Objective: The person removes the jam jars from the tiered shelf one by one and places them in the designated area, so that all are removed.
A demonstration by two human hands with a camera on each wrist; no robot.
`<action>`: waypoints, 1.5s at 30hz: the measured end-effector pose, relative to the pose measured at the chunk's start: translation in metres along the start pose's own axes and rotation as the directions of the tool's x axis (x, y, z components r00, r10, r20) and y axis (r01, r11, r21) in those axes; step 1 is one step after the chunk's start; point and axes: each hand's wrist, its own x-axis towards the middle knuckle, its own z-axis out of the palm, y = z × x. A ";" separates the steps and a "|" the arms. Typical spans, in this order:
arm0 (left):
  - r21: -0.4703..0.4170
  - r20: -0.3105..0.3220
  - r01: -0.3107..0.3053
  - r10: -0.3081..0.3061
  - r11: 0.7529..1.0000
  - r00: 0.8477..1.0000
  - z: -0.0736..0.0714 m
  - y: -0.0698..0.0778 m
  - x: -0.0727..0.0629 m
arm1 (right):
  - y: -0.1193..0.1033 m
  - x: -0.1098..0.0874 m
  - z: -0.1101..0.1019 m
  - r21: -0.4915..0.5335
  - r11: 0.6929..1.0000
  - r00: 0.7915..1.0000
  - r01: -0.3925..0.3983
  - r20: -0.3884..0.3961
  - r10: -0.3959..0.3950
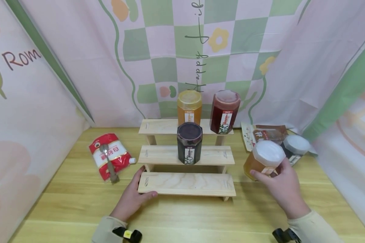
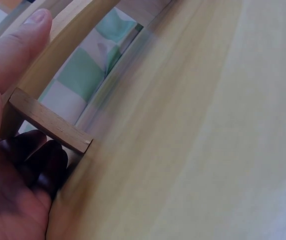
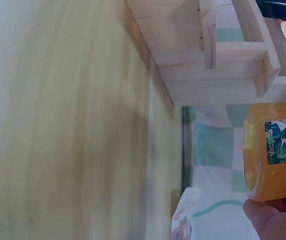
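My right hand (image 1: 284,185) grips an amber jar (image 1: 260,163) with a whitish lid, to the right of a three-step wooden shelf (image 1: 187,184). In the right wrist view the orange-coloured jar (image 3: 275,172) hangs beside the table surface, its flowered label showing. At the shelf's lower left end, my left hand (image 1: 134,199) holds the bottom step, thumb along the front edge and fingers behind the side. The left wrist view has these fingers (image 2: 48,165) around the wooden leg, partly in shadow. A dark jar (image 1: 190,143) stands on the middle step; a yellow jar (image 1: 190,106) and a red jar (image 1: 225,111) are on top.
Behind the right hand, another white-lidded dark jar (image 1: 295,146) stands by a brown packet (image 1: 269,132). To the left of the shelf lies a red and white pouch (image 1: 117,152) with a spoon (image 1: 109,163) on it. A checked cloth (image 1: 158,40) hangs at the back.
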 end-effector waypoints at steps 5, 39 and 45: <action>-0.023 0.000 -0.008 0.008 1.000 1.000 0.000 0.001 -0.001 | 0.010 -0.001 -0.006 -0.007 1.000 1.000 0.005 -0.017 -0.005; -0.058 -0.012 0.059 -0.060 0.997 0.998 0.001 0.001 0.000 | 0.069 -0.002 -0.046 -0.133 0.981 0.988 -0.141 0.038 0.147; -0.076 -0.013 0.049 -0.050 0.996 0.999 0.002 0.002 -0.001 | 0.075 -0.001 -0.052 -0.115 0.979 0.983 -0.170 0.048 0.176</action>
